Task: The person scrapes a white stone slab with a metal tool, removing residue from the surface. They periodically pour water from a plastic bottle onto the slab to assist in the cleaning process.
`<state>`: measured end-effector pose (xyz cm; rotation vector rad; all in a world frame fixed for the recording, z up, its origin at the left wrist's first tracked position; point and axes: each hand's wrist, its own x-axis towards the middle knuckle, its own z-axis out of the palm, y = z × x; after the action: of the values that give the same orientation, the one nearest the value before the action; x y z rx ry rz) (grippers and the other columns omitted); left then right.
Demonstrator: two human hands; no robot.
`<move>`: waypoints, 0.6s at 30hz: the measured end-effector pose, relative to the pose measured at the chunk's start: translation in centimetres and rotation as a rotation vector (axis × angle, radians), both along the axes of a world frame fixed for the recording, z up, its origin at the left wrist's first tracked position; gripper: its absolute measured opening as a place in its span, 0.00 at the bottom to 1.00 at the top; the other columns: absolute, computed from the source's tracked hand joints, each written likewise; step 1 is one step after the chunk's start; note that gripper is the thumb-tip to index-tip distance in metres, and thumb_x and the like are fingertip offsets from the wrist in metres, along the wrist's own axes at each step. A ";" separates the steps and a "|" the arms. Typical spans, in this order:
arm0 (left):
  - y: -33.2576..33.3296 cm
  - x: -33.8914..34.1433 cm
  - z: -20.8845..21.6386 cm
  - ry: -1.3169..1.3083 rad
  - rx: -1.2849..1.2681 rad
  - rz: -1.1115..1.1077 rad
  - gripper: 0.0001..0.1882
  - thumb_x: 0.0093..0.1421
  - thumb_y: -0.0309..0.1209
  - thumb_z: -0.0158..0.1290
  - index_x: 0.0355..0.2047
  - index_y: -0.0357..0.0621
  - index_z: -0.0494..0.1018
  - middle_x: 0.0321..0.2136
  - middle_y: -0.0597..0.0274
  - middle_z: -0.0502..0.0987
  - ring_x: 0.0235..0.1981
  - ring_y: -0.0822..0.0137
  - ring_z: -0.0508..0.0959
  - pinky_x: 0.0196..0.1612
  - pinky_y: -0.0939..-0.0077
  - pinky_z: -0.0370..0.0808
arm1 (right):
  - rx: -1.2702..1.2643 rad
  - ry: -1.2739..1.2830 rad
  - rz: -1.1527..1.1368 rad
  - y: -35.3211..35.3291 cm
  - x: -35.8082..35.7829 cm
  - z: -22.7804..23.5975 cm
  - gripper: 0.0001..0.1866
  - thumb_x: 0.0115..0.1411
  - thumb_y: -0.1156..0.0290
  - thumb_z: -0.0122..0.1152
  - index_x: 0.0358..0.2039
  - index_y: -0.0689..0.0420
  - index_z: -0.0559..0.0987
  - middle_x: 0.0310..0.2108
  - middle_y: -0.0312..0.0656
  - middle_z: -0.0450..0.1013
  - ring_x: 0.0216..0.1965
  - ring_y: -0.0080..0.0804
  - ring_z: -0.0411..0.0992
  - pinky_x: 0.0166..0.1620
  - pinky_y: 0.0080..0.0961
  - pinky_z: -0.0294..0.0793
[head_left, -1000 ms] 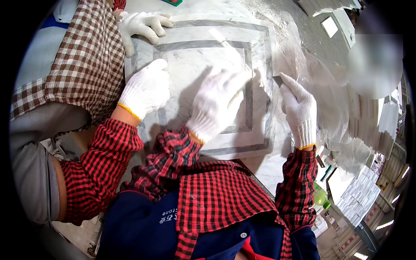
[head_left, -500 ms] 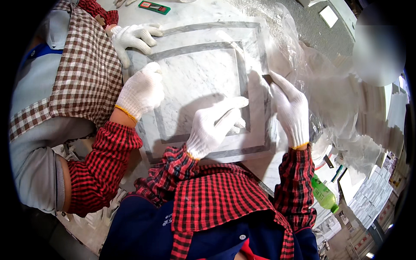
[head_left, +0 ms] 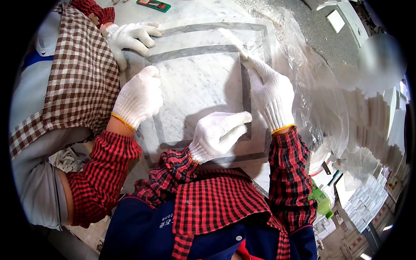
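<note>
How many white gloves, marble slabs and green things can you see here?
White gloves: 4, on the left hand, the right hand, the co-worker's near hand and the co-worker's far hand
Marble slab: 1
Green things: 2, a flat green tool and a green bottle
Total: 7

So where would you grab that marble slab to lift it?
Probably the right edge of the marble slab, coming in from the plastic sheet side with fingers hooked underneath. It lies flat, so the top offers nothing to pinch, and a co-worker's gloved hand crowds the left edge.
</note>
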<state>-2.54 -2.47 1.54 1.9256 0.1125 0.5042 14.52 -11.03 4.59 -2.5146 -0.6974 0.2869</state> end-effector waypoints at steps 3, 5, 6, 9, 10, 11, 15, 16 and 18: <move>0.0 -0.1 -0.2 0.006 -0.043 -0.001 0.15 0.61 0.24 0.64 0.48 0.32 0.84 0.34 0.53 0.88 0.34 0.57 0.88 0.41 0.66 0.83 | 0.008 -0.006 -0.008 -0.1 -0.7 -0.6 0.16 0.69 0.60 0.62 0.55 0.34 0.86 0.31 0.48 0.83 0.33 0.51 0.83 0.39 0.42 0.83; 0.0 -0.1 -0.1 0.020 -0.067 -0.011 0.15 0.61 0.24 0.64 0.48 0.32 0.84 0.34 0.54 0.88 0.34 0.56 0.88 0.41 0.66 0.83 | -0.009 -0.030 -0.012 -0.1 -0.9 -1.0 0.15 0.69 0.60 0.62 0.55 0.35 0.86 0.31 0.48 0.84 0.33 0.51 0.83 0.38 0.42 0.83; 0.0 -0.1 -0.2 0.007 -0.054 -0.010 0.15 0.61 0.23 0.64 0.49 0.32 0.84 0.34 0.54 0.88 0.34 0.56 0.88 0.41 0.66 0.83 | 0.002 -0.046 -0.013 -0.1 -1.0 -1.0 0.15 0.69 0.60 0.62 0.54 0.35 0.87 0.30 0.48 0.83 0.32 0.51 0.83 0.38 0.42 0.83; 0.0 -0.2 -0.6 -0.018 -0.024 -0.002 0.15 0.61 0.23 0.64 0.49 0.33 0.84 0.33 0.53 0.88 0.34 0.56 0.88 0.41 0.66 0.83 | -0.023 -0.075 -0.005 0.1 -1.2 -0.7 0.14 0.70 0.61 0.62 0.54 0.36 0.87 0.31 0.49 0.83 0.32 0.50 0.83 0.38 0.42 0.82; -0.1 -0.3 -0.7 -0.015 -0.027 0.003 0.15 0.61 0.23 0.64 0.49 0.33 0.84 0.33 0.53 0.88 0.34 0.56 0.88 0.41 0.66 0.83 | -0.076 -0.071 0.002 0.5 -1.3 0.0 0.15 0.70 0.61 0.62 0.55 0.36 0.86 0.32 0.50 0.83 0.33 0.50 0.83 0.38 0.41 0.82; -0.2 -0.4 -0.6 -0.012 -0.031 0.007 0.15 0.61 0.22 0.63 0.49 0.34 0.84 0.33 0.53 0.88 0.34 0.56 0.88 0.41 0.66 0.83 | -0.130 -0.068 0.010 0.7 -1.4 0.5 0.16 0.71 0.61 0.62 0.57 0.36 0.86 0.34 0.51 0.83 0.34 0.50 0.84 0.38 0.40 0.82; 0.1 -0.4 -0.2 0.018 -0.081 0.008 0.16 0.61 0.21 0.63 0.50 0.34 0.84 0.33 0.54 0.88 0.34 0.57 0.88 0.42 0.66 0.83 | -0.227 -0.097 0.105 1.3 -0.8 1.0 0.15 0.70 0.63 0.61 0.54 0.39 0.87 0.33 0.52 0.83 0.34 0.52 0.83 0.38 0.42 0.82; 0.1 -0.4 -0.1 0.021 -0.085 0.011 0.16 0.61 0.21 0.63 0.50 0.34 0.84 0.33 0.54 0.88 0.34 0.57 0.88 0.42 0.67 0.83 | -0.253 -0.124 0.159 1.2 -0.2 1.1 0.15 0.69 0.64 0.60 0.54 0.40 0.87 0.33 0.52 0.83 0.34 0.53 0.83 0.39 0.43 0.82; 0.0 -0.5 -0.1 0.018 -0.094 0.018 0.16 0.61 0.22 0.63 0.51 0.36 0.84 0.35 0.54 0.88 0.35 0.57 0.88 0.42 0.66 0.84 | -0.291 -0.147 0.232 0.6 0.3 1.6 0.15 0.68 0.64 0.60 0.52 0.42 0.88 0.33 0.53 0.83 0.34 0.53 0.83 0.39 0.43 0.82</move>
<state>-3.00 -2.43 1.46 1.8387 0.1631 0.4856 14.86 -10.46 6.15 -2.7505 -1.0792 0.3055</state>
